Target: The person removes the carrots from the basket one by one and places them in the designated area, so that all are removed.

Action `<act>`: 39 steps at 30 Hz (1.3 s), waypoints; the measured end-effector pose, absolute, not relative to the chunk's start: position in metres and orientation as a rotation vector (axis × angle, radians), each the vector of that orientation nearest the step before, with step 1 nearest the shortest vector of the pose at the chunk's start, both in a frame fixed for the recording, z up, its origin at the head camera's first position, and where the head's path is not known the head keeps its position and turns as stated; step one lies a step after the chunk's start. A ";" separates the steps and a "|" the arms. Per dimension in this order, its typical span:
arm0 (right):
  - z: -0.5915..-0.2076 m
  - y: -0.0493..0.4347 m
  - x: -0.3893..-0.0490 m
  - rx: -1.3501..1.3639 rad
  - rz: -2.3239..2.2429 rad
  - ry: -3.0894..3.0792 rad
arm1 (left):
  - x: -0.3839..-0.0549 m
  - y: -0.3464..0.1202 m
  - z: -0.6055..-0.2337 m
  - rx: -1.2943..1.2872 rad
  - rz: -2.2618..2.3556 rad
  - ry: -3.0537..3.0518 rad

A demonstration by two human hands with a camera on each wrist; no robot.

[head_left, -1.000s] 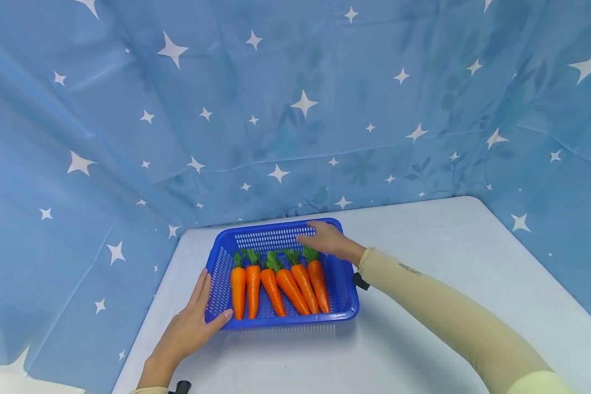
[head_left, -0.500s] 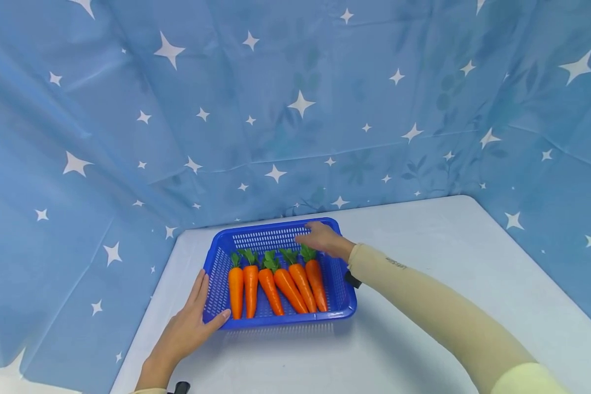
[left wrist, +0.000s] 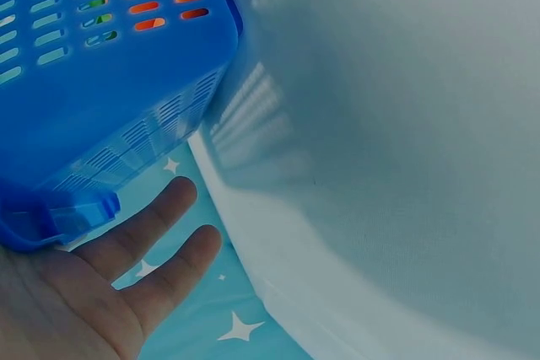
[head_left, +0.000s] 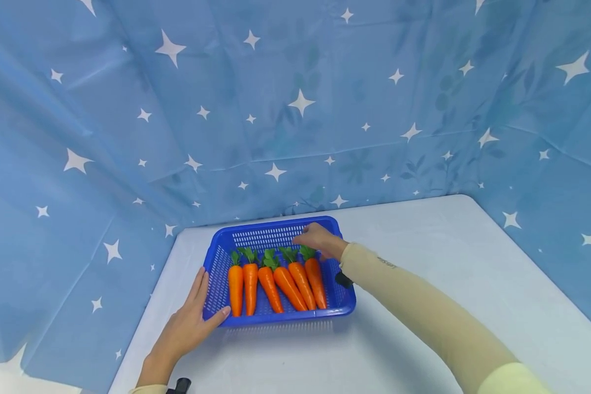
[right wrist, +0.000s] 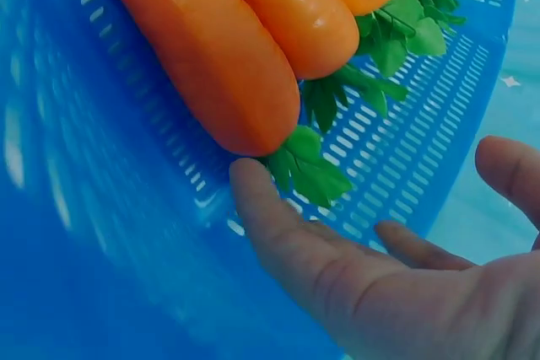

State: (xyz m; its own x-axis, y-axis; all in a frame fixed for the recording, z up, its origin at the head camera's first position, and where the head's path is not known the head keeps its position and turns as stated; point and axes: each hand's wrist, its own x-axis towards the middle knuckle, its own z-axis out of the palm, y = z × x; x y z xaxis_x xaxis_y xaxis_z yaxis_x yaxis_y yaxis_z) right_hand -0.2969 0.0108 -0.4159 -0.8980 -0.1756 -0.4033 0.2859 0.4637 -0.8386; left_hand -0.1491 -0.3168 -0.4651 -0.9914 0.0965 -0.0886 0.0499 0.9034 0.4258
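Blue star-print curtain [head_left: 276, 76] hangs behind your white table [head_left: 423, 235], and the blue basket [head_left: 285, 317] sits toward its far left corner. You've got 6 carrots [head_left: 270, 289] lined up inside, green tops [head_left: 271, 259] on the far side. Your left hand [head_left: 187, 323] is on the near left corner, thumb on the rim, fingers out pretty straight along the outside, so not really clenched. Your right hand [head_left: 320, 239] reaches in at the far right, fingers spread, thumb right by the top end of the rightmost carrot [head_left: 316, 282]; can't tell if they touch, but it isn't holding anything. That hand, your tan sleeve [head_left: 413, 295] and the black wrist device [head_left: 343, 280] block some of the basket's right side.
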 end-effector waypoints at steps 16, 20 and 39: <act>-0.440 0.001 -0.296 0.144 -1.378 2.303 | -0.149 -0.316 -0.464 0.107 0.661 2.958; -0.444 0.000 -0.292 0.115 -1.361 2.315 | -0.149 -0.317 -0.465 0.102 0.661 2.956; -0.461 0.007 -0.289 0.026 -1.161 2.600 | -0.149 -0.316 -0.463 0.096 0.651 2.942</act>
State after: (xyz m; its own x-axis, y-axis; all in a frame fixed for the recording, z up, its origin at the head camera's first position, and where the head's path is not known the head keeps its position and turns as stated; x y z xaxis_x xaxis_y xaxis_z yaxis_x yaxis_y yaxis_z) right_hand -0.2890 0.0071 -0.4607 -0.9570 -0.1018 -0.2715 0.1343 0.6743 -0.7261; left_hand -0.1495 -0.3158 -0.4635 -0.9900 0.0893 -0.1094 0.0348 0.9051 0.4237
